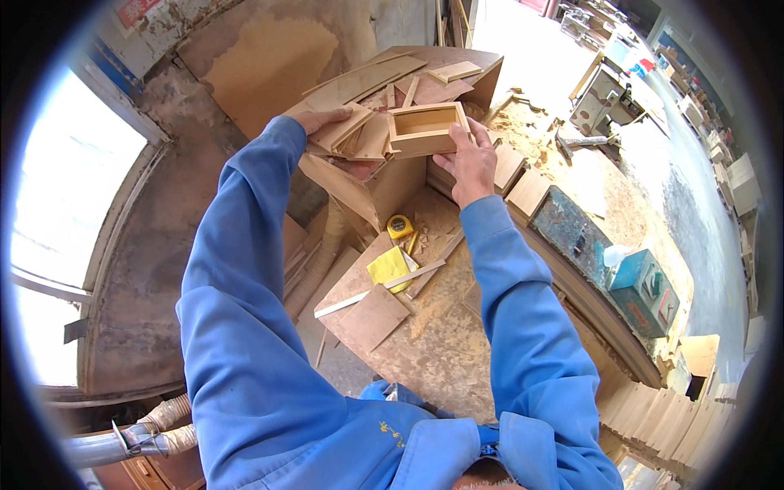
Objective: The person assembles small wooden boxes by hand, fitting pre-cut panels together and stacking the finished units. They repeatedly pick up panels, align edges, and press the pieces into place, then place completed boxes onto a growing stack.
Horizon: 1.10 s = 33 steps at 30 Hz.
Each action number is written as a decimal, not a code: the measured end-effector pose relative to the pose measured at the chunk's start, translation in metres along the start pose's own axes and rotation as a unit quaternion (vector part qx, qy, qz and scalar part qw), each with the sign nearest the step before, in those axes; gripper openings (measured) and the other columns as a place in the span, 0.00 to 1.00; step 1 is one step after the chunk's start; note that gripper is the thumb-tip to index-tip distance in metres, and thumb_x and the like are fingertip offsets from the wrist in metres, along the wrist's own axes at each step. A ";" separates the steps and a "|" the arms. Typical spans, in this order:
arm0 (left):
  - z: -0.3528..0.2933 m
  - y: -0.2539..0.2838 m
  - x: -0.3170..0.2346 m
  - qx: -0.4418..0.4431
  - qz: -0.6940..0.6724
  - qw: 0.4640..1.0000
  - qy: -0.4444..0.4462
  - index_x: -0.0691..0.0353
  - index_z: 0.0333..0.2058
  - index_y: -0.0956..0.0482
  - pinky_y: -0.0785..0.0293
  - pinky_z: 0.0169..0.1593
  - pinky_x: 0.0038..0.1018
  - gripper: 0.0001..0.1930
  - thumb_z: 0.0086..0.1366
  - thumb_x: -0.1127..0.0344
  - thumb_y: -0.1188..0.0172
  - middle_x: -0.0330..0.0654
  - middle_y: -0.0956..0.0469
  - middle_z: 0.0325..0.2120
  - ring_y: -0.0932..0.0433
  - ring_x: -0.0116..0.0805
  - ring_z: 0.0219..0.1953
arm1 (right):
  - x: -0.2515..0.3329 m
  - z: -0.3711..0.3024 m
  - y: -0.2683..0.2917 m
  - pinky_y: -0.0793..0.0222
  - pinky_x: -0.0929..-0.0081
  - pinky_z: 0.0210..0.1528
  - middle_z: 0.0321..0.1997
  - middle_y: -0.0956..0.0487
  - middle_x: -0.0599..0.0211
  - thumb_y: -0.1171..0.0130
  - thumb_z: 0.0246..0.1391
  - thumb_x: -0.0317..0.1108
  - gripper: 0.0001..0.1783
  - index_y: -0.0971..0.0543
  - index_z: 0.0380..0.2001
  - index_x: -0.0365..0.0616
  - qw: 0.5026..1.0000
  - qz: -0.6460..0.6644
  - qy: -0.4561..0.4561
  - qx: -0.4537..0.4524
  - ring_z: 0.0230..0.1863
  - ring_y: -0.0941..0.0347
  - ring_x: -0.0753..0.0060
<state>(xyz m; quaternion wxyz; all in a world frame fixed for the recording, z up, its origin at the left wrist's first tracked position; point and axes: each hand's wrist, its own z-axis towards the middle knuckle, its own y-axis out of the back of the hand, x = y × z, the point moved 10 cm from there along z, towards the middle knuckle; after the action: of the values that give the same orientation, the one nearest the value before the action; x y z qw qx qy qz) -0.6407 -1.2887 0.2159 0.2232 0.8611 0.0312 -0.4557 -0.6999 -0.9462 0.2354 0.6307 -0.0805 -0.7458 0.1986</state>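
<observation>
My right hand [471, 166] grips a small open rectangular wooden box [423, 144] by its right end, thumb over the top rim. The box's hollow faces up toward me, and it is held over the front edge of a cluttered wooden stand. To its left, my left hand [322, 120] is closed at the edge of a flat wooden piece [353, 126] on top of a small pile. Its fingertips are partly hidden there. Thin boards [373, 137] lie between the two hands, and loose strips [410, 91] lie behind the box.
Below on a worn board sit a yellow tape measure [399, 226], a yellow pad [389, 268], a long thin strip [380, 287] and a square panel [374, 317]. At right are a green metal box [645, 292], a hammer [584, 142] and stacked wooden slats [665, 420].
</observation>
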 end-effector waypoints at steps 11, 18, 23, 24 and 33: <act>-0.026 0.008 -0.017 0.026 -0.081 0.996 0.023 0.63 0.50 0.19 0.17 0.40 0.28 0.27 0.62 0.47 0.29 0.44 0.15 0.44 0.14 0.36 0.39 | -0.019 0.006 0.002 0.19 0.70 0.41 0.53 0.21 0.59 0.38 0.63 0.39 0.30 0.30 0.65 0.44 1.000 0.012 -0.014 -0.004 0.45 0.20 0.68; -0.009 -0.028 0.003 0.046 -0.077 0.995 0.034 0.62 0.55 0.22 0.16 0.50 0.37 0.27 0.65 0.50 0.31 0.46 0.17 0.47 0.15 0.38 0.46 | -0.028 0.001 0.001 0.19 0.68 0.42 0.54 0.22 0.59 0.39 0.63 0.39 0.30 0.32 0.66 0.46 0.999 0.024 -0.033 -0.005 0.45 0.21 0.67; -0.006 -0.024 0.001 0.043 -0.063 0.996 0.039 0.60 0.55 0.23 0.16 0.51 0.41 0.25 0.66 0.51 0.32 0.47 0.17 0.48 0.15 0.39 0.46 | -0.035 -0.002 -0.001 0.20 0.68 0.42 0.53 0.21 0.61 0.40 0.64 0.40 0.29 0.31 0.66 0.50 0.999 0.032 -0.038 -0.010 0.43 0.21 0.69; -0.008 -0.023 0.001 0.034 -0.057 0.997 0.043 0.60 0.54 0.23 0.16 0.51 0.41 0.25 0.66 0.51 0.32 0.47 0.17 0.48 0.15 0.39 0.46 | -0.037 -0.003 -0.001 0.21 0.68 0.41 0.53 0.21 0.61 0.40 0.65 0.40 0.28 0.31 0.66 0.51 0.998 0.037 -0.040 -0.008 0.43 0.21 0.69; -0.036 -0.038 -0.002 0.008 -0.179 0.983 0.038 0.60 0.51 0.21 0.15 0.46 0.39 0.24 0.61 0.55 0.27 0.45 0.17 0.46 0.15 0.38 0.45 | -0.043 -0.007 -0.003 0.23 0.69 0.40 0.52 0.20 0.66 0.41 0.65 0.40 0.27 0.29 0.65 0.53 0.998 0.056 -0.028 -0.009 0.40 0.22 0.72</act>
<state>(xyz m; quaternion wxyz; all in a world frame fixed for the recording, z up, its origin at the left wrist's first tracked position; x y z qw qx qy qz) -0.6235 -1.2394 0.2216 0.1298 0.8598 0.1899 -0.4559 -0.6848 -0.9635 0.1983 0.5967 -0.1222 -0.7592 0.2293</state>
